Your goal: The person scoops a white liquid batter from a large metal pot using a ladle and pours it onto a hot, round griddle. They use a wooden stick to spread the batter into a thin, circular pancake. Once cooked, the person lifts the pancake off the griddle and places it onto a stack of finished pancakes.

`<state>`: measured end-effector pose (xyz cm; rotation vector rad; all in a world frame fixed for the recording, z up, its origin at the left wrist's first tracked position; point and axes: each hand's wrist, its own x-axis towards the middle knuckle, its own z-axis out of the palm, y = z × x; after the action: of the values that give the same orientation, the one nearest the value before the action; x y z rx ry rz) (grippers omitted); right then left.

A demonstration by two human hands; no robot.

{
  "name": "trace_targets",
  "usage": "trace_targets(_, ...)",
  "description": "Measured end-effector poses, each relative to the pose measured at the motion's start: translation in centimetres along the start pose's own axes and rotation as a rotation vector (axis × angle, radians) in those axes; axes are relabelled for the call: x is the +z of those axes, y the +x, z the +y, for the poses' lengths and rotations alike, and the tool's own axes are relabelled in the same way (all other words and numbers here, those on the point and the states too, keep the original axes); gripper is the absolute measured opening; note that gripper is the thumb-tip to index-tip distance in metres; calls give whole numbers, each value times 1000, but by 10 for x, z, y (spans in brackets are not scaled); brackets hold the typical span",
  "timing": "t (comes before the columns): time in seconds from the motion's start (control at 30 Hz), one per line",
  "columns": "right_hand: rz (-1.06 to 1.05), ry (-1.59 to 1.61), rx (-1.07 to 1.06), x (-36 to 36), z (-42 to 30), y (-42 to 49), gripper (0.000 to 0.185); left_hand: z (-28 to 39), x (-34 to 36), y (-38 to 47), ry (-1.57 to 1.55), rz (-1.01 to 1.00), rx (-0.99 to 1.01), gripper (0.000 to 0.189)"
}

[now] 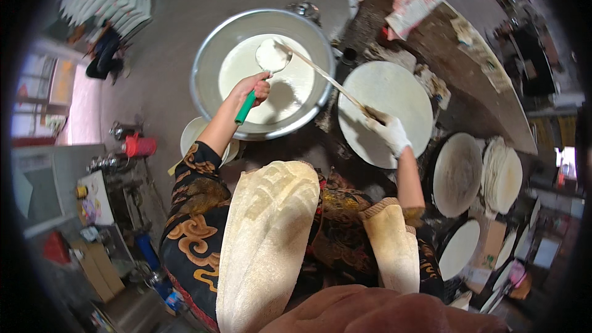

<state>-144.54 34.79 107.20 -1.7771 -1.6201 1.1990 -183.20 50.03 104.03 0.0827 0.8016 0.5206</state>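
Note:
My left hand (254, 89) grips the green handle of a ladle (272, 58), whose round bowl is full of white batter. The ladle is held over a large metal basin (202, 51) that contains a pool of the same white batter (233, 76). My right hand (392, 133), in a white glove, holds a long thin wooden stick (326, 75). The far end of the stick meets the rim of the ladle bowl. Below my right hand lies a round griddle surface (395, 85) with a pale, even face, apparently a thin layer of batter.
To the right are a browned round griddle (458, 175), a stack of thin pale rounds (506, 178) and another pale disc (459, 249). A pink-and-white cloth (411, 2) drapes over a curved board. A white bucket (190, 135) sits beside the basin. Someone (106, 53) is seated far left.

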Motion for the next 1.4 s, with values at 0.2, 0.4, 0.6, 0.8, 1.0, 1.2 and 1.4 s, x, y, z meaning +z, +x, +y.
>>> trace_targets(0.2, 488, -528, 99, 7, 72, -96, 37, -36, 91, 29, 39, -246, -148, 13)
trace_targets(0.4, 899, 255, 385, 1, 178, -356, 45, -162, 265, -33, 489, -557, -7, 18)
trace_targets(0.6, 674, 1308, 178, 2, 112, -423, 43, -318, 381, -46, 709, -620, -282, 13)
trace_targets(0.8, 730, 1344, 165, 4, 161, -472, 46, -477, 415, 35, 592, -482, -775, 44)
trace_targets(1.0, 944, 1337, 214, -41, 222, -500, 52, -569, 450, 110, 827, -448, -803, 33)
trace_targets(1.2, 1159, 1210, 529, -56, 243, -491, 39, -608, 482, 178, 1343, -473, -70, 17)
trace_targets(1.4, 1304, 717, 487, -42, 226, -505, 48, -535, 500, 215, 1965, -879, 1305, 49)
